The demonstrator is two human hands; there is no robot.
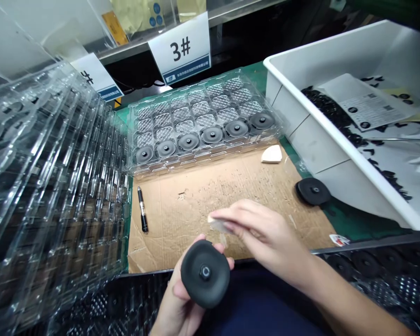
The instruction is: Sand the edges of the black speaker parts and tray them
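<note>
My left hand (187, 298) grips a black rounded-square rubber part (215, 282) by its edges, its dished face and small central post turned up. Just above and to the right, my right hand (262, 228) pinches a small white wedge, perhaps a sponge (219, 225), between thumb and fingers, apart from the black part. Both hands are over the near edge of a cardboard sheet (182, 200). A second white wedge (272, 154) lies at the sheet's far right. More black parts (314, 190) like the held one sit at its right edge.
A clear blister tray (196, 109) holds a front row of several black parts. Stacked clear trays (52, 186) rise on the left, with a pen (142, 210) beside them. A white bin (301, 126) with black scraps and paper stands right. A "3#" sign (182, 49) hangs behind.
</note>
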